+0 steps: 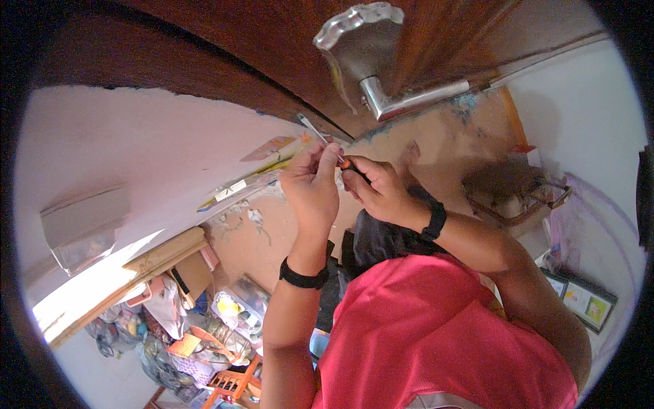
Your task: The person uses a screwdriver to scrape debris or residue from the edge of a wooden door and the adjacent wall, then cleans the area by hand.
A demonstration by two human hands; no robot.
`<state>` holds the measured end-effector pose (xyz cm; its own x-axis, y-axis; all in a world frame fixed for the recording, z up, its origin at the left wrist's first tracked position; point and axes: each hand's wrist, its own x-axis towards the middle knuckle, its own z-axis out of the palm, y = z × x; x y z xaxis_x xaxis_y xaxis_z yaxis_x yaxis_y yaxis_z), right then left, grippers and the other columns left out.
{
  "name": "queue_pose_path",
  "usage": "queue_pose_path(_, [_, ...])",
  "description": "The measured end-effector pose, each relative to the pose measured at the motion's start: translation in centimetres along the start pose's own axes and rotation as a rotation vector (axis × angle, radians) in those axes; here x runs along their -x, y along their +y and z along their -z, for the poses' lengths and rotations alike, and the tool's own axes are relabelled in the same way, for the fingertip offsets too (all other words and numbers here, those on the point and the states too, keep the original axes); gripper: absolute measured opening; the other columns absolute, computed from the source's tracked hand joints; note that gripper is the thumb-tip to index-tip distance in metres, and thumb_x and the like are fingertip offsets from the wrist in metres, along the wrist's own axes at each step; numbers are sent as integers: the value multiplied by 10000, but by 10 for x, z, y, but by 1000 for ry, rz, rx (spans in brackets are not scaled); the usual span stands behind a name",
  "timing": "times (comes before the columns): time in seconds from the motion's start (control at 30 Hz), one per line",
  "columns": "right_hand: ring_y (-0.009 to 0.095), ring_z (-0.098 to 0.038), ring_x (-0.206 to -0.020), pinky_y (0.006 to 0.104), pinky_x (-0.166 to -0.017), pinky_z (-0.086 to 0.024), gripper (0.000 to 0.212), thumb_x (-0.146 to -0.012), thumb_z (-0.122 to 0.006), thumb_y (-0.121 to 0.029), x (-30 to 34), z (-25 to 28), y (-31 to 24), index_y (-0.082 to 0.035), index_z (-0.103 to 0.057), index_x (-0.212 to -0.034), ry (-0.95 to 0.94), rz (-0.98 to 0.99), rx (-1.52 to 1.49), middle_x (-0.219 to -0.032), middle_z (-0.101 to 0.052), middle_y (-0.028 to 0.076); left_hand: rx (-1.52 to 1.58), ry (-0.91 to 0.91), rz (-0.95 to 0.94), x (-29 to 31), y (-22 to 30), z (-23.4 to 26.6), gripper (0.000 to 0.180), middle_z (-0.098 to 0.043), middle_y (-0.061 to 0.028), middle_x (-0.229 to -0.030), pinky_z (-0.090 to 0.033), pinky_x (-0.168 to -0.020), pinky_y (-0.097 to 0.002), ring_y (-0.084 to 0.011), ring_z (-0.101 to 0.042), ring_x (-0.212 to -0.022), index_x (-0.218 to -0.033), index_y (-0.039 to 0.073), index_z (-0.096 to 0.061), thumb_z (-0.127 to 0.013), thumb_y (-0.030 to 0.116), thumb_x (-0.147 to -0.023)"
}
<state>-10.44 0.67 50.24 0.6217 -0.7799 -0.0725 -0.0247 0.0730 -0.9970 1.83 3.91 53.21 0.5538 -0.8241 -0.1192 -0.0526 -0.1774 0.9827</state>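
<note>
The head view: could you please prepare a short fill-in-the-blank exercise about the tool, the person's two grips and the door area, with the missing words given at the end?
1. The right grip holds the screwdriver by its ____.
2. The left grip has its fingertips at the tool's metal ____.
3. A black band is worn on each ____.
4. The metal lever is mounted on a brown wooden ____.

Missing words: handle; shaft; wrist; door.
</note>
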Motion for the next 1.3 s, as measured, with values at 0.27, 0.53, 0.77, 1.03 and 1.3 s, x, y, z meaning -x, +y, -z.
queue_pose_path(0.27, [118,-530,-591,289,-555,-440,142,-928,-527,-120,-2,-1,2,3,-566,-987,-4,-21,-65,-676,-584,90,-17,21,0,1,9,-1,125,-654,-57,-780,-473,-642,-212,-85,-594,-696,-940,-73,-642,-607,30,-880])
queue_pose_path(0.53, [92,-520,-580,267,-532,-430,184,-931,-544,-150,0,-2,14,6,-588,-1019,-41,-80,-147,-664,-586,58,24,-23,42,-2,2,1,136,-652,-58,-776,-469,-644,-211,-87,-586,-689,-930,-72,-649,-623,48,-873])
queue_pose_path(0.77, [103,-536,-592,277,-550,-446,207,-929,-562,-186,1,-3,28,4,-610,-996,44,-98,-104,-668,-591,39,-17,11,-10,-4,-3,0,136,-652,-54,-781,-468,-640,-217,-79,-576,-689,-925,-72,-650,-623,50,-873])
queue_pose_path(1.03, [77,-549,-621,231,-545,-458,178,-950,-520,-140,0,-6,13,-1,-559,-1054,-34,-35,-6,-750,-610,23,81,11,-20,-2,13,1,121,-635,-41,-766,-463,-626,-217,-81,-575,-684,-914,-68,-642,-607,44,-882])
queue_pose_path(1.3, [101,-574,-597,250,-551,-460,152,-937,-533,-120,4,-6,16,2,-550,-1025,5,8,104,-727,-629,47,16,8,44,0,1,4,162,-663,-71,-822,-477,-665,-225,-95,-598,-730,-962,-72,-644,-623,67,-880])
